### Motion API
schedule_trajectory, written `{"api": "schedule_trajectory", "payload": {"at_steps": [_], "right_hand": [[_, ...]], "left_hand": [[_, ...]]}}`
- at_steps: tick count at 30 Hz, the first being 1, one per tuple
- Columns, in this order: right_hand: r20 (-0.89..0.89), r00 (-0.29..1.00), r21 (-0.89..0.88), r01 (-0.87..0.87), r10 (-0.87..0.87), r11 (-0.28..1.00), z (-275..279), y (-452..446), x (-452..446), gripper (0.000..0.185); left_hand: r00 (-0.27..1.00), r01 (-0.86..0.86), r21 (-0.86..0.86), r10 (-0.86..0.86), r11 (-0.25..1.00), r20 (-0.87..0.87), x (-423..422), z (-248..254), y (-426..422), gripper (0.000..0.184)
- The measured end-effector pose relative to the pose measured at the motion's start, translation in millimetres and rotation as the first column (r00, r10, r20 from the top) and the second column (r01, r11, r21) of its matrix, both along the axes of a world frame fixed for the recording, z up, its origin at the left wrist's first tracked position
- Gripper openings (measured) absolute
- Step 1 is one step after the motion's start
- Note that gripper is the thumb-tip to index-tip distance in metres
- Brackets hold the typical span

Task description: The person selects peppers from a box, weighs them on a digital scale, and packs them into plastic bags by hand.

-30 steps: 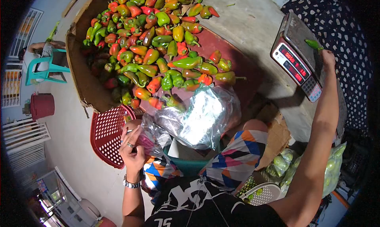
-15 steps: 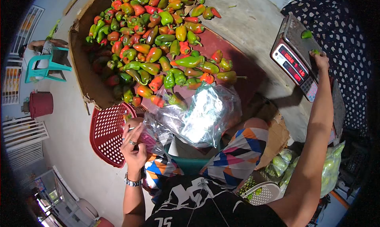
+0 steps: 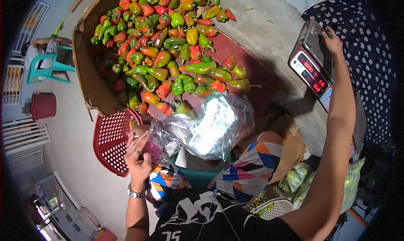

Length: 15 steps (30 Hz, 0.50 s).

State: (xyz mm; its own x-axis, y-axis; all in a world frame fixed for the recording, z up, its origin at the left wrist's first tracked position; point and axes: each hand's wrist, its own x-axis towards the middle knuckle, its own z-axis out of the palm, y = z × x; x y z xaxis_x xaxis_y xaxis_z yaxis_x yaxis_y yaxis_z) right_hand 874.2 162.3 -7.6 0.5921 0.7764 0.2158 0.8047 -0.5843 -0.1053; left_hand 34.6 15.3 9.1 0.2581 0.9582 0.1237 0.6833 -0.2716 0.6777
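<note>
My right hand [image 3: 333, 42] reaches over the plate of a digital scale [image 3: 310, 75] with lit red digits. Its fingers are closed round a green pepper [image 3: 328, 33], mostly hidden by them. On the other side, my left hand [image 3: 139, 154] is raised beside clear plastic, with a thin white stick [image 3: 136, 136] between its fingers. A clear plastic bag [image 3: 219, 125] lies between my knees and a red surface [image 3: 248, 58]. Many red, green and mixed-colour peppers [image 3: 162, 59] fill a cardboard box [image 3: 86, 87] and spread onto that surface.
A red perforated basket [image 3: 111, 146] stands at my left, with a teal chair [image 3: 50, 66] and a person in the background. Bagged green produce [image 3: 351, 184] and a pale basket [image 3: 275, 208] are at my right, below patterned dark cloth [image 3: 357, 26].
My right hand has moved up along the scale plate, where the green pepper earlier lay apart from it. The scale's digits have changed. My left hand has barely moved.
</note>
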Motion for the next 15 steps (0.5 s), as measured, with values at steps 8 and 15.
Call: {"api": "schedule_trajectory", "payload": {"at_steps": [8,15], "right_hand": [[0.253,0.961,-0.122,0.148,-0.113,0.981,-8.3,10.5,-11.4,0.074],[0.183,0.947,-0.145,0.291,-0.264,0.946,7.3,-4.7,-37.3,0.077]], "left_hand": [[1.0,0.007,0.001,-0.007,1.0,-0.007,2.9,1.3,3.4,0.051],[1.0,-0.015,-0.006,0.015,1.0,0.012,-7.7,-0.3,0.1,0.051]]}}
